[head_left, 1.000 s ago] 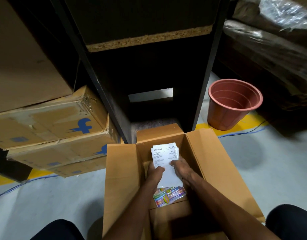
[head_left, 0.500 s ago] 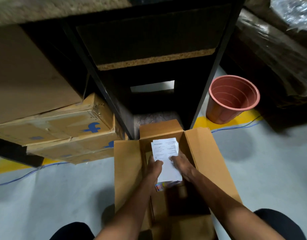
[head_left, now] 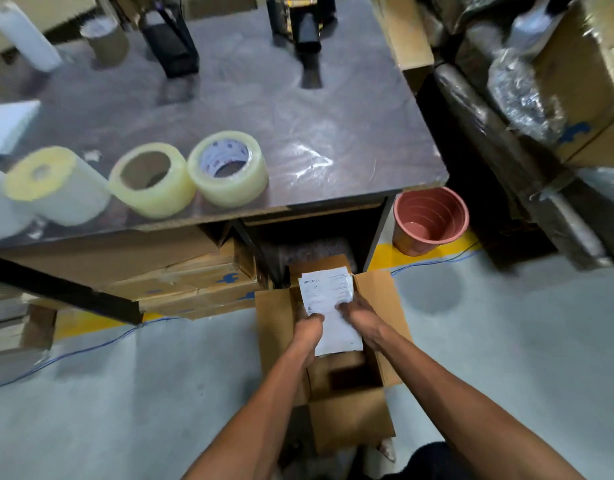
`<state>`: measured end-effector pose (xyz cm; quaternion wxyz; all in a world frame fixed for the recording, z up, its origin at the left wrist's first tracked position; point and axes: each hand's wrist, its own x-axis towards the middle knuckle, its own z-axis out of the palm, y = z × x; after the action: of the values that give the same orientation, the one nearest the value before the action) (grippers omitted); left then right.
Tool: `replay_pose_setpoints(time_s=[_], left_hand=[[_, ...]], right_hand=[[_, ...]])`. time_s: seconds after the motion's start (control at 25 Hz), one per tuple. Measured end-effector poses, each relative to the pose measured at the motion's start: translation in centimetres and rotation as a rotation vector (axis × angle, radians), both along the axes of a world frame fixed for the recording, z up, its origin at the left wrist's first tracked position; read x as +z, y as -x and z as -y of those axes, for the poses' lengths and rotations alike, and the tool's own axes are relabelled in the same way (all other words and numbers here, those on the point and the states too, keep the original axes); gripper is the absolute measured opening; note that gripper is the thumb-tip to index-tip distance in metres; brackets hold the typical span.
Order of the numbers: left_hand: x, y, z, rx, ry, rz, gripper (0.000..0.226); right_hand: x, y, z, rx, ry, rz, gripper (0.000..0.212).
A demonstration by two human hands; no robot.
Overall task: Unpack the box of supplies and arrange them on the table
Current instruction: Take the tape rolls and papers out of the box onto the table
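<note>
Both hands grip one white printed sheet, apparently an invoice (head_left: 328,306), over the open cardboard box (head_left: 385,306) on the floor: the left hand (head_left: 307,332) curls round its left edge, the right hand (head_left: 359,315) pinches its right edge, thumb on top. The paper hangs above the box mouth, its far end reaching toward the far flap. What lies beneath it in the box cannot be made out; the interior is dark.

The step in hand looks like lifting the paperwork out first. To do it well, keep the sheet flat between the two grips so that it does not crease, raise it clear of the flaps, and carry it up and away to the table (head_left: 333,140). The bare stretch on the right of the tabletop seems the best spot, since the near left edge holds two clear packing-tape rolls (head_left: 189,174) and a yellow-cored film roll (head_left: 56,185). A terracotta-coloured bucket (head_left: 430,220) stands on the floor at the table's right leg; swing the paper inside of it.
</note>
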<state>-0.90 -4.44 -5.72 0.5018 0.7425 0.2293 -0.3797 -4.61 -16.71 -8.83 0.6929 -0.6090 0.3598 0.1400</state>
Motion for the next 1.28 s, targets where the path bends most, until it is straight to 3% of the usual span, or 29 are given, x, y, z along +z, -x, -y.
replay_pose_setpoints(time_s=[0.32, 0.6, 0.88, 1.28], left_hand=[[16.1, 2.7, 0.2, -0.006, 0.047, 0.086, 0.039], [25.4, 4.0, 0.9, 0.035, 0.084, 0.153, 0.037], [29.4, 1.1, 1.7, -0.008, 0.102, 0.244, 0.044], [30.6, -7.6, 3.5, -0.173, 0.238, 0.289, 0.047]], right_hand=[[17.6, 2.1, 0.4, 0.113, -0.033, 0.075, 0.052], [28.0, 2.5, 1.6, 0.204, 0.051, 0.141, 0.042], [32.3, 0.1, 2.4, 0.201, 0.058, 0.158, 0.039], [33.2, -6.8, 4.4, 0.005, 0.062, 0.097, 0.04]])
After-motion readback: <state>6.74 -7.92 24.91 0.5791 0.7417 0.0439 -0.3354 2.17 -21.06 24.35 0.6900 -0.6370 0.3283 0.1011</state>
